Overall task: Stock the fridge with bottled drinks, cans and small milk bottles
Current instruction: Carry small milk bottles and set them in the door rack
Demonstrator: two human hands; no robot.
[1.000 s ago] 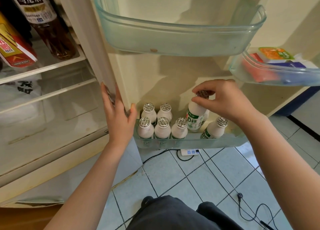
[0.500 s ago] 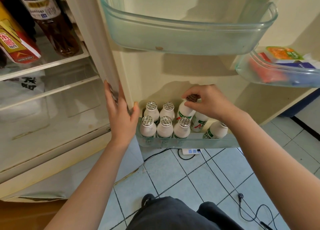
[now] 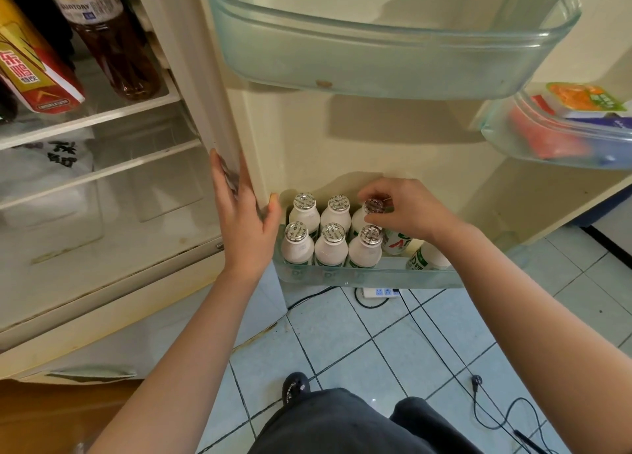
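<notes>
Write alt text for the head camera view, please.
A person's right hand sets a small milk bottle into the bottom door shelf of an open fridge, beside five upright bottles. The left hand holds the door edge.

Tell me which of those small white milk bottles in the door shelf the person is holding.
The back-row bottle third from the left: the right hand pinches its foil cap. The five upright ones beside it stand untouched.

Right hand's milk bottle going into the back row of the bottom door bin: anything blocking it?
Nothing visible. The right hand pinches the bottle by its cap, already in the back row beside two others, inside the door bin. Its base is hidden behind the front row.
</notes>
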